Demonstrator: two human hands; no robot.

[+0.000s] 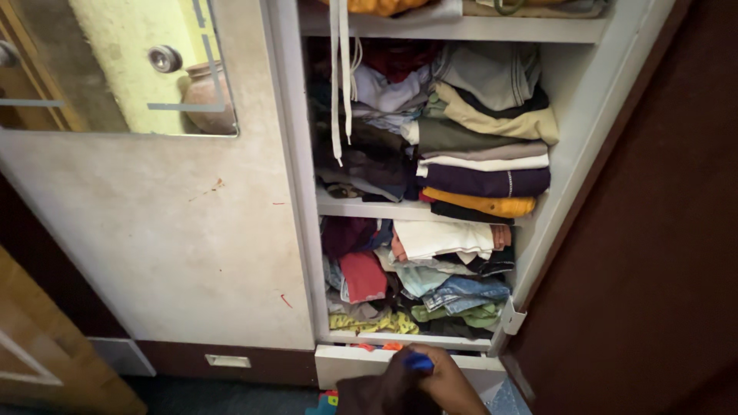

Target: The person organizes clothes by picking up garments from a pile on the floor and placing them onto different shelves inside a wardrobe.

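our one visible hand (450, 384), which side we couldn't tell, was closed on a dark brown soft cloth (384, 388) and a small blue object (419, 361) at the white wardrobe's open bottom drawer (338, 363); light, limp fabric, we judged, best gripped by a bunched fold.

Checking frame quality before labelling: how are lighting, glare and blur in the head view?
Head view: dim, warm light; shelves of folded clothes lit evenly and sharp; mirror shows a reflection, no harsh glare; hand at the bottom edge dark and slightly soft; right side in deep shadow.
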